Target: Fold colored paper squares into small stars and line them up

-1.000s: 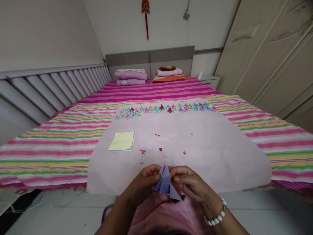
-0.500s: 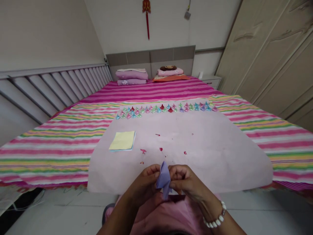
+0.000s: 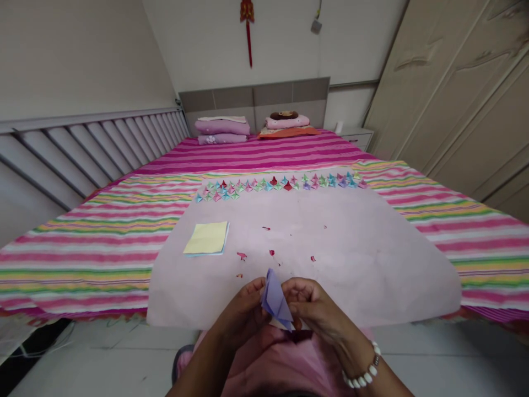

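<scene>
A folded piece of purple origami paper [image 3: 276,300] is held up between my two hands, just over the near edge of a pale sheet [image 3: 343,242]. My left hand [image 3: 247,306] pinches its left side, fingers curled behind it. On the other side, my right hand [image 3: 309,303] grips the paper's right edge between thumb and fingers; a white bead bracelet is on that wrist. Ahead and to the left lies a stack of square paper [image 3: 206,238], yellow on top with blue showing beneath.
Rows of small folded paper pieces [image 3: 273,182] in several colours line the sheet's far edge. Red scraps [image 3: 242,256] are scattered mid-sheet. The sheet lies on a striped bed [image 3: 99,231], with folded bedding [image 3: 223,129] at the headboard and a railing [image 3: 124,138] on the left.
The purple paper has tilted, its top shifting left and its lower tip swinging right toward my right fingers. Both hands still hold it, with only small finger movements.
</scene>
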A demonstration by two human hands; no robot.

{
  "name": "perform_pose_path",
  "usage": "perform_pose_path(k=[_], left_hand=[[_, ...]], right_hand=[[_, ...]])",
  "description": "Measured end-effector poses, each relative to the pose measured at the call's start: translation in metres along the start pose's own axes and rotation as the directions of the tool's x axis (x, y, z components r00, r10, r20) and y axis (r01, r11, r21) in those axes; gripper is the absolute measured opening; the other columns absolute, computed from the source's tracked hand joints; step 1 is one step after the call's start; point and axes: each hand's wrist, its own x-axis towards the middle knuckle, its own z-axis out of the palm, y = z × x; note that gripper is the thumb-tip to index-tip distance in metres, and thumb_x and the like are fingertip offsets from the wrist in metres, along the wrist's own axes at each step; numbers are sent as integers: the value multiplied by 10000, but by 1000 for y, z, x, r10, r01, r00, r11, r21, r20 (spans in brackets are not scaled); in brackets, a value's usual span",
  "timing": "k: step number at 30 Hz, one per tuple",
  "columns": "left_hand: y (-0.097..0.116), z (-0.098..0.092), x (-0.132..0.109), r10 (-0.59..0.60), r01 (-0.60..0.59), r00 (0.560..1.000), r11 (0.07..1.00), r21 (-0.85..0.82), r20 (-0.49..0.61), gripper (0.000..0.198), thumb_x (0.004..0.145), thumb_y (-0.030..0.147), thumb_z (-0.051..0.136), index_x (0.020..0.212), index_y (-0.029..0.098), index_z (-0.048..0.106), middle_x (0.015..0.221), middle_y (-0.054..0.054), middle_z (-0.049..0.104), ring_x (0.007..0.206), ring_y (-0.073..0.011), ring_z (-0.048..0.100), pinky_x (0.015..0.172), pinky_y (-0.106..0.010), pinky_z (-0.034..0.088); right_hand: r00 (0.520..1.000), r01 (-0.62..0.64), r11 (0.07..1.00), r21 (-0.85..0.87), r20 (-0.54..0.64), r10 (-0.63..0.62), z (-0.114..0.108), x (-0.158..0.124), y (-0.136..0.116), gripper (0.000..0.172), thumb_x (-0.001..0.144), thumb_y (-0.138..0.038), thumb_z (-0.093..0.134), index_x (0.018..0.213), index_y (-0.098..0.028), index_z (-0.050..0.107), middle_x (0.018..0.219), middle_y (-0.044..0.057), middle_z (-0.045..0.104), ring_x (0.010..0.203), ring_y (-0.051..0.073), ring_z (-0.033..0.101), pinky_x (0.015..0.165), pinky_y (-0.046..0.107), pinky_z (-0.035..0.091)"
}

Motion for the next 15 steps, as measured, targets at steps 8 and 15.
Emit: perform_pose_path(k=[8, 15], left_hand=[[-4, -6, -1, -25, 25, 1000, 1000, -1, 11, 253, 683, 307, 761, 773, 111, 628, 511, 42, 492, 452, -33, 405, 480, -139, 328], [-1, -4, -2, -10, 9, 1000, 999, 33, 11, 194, 681, 241, 759, 710, 117, 614, 531, 44, 489, 441, -19, 381, 451, -119, 298]], right_hand=[[999, -30, 998, 46, -41, 32, 7, -1, -2, 234, 661, -257, 777, 667, -134, 578, 486, -53, 543, 334, 28, 431, 338, 132, 292], [999, -48, 998, 34, 1, 48, 10, -3, -5, 213, 640, -239, 783, 740, -113, 643, 521, -32, 585, 302, 2, 355, 302, 134, 194]])
